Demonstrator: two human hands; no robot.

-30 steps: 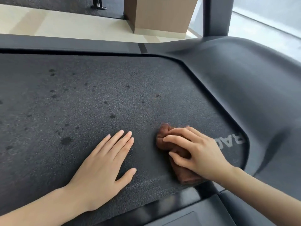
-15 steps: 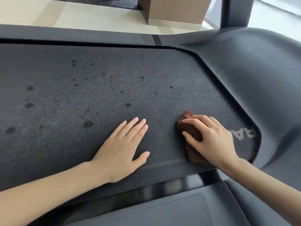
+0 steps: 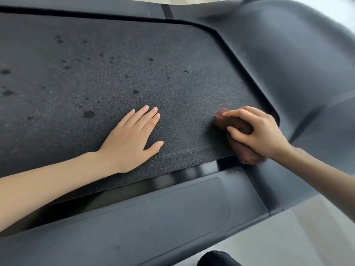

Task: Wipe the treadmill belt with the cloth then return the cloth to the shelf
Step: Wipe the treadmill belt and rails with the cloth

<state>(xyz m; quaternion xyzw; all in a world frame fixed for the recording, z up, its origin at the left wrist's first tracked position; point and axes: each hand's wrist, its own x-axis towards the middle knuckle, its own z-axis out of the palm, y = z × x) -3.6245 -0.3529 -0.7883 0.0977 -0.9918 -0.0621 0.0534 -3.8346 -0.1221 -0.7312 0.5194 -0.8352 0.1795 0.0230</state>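
Observation:
The dark textured treadmill belt [image 3: 115, 64] fills most of the head view and carries several dark wet spots on its left and middle. A bunched brown cloth [image 3: 240, 129] lies at the belt's near right corner. My right hand [image 3: 257, 131] grips the cloth with curled fingers and thumb and presses it on the belt. Part of the cloth sticks out under my wrist over the belt's near edge. My left hand [image 3: 132, 139] lies flat on the belt, fingers straight, to the left of the cloth. No shelf is in view.
The smooth dark side rail [image 3: 172, 212] runs along the near edge of the belt. The curved motor cover [image 3: 288, 54] rises at the right. Light floor [image 3: 288, 237] shows at the bottom right, with a dark rounded shape [image 3: 217, 259] at the bottom edge.
My right hand has drawn the cloth toward the belt's near right corner, covering the white lettering. The view has tilted down, so the box and floor beyond are gone. My left hand stays flat.

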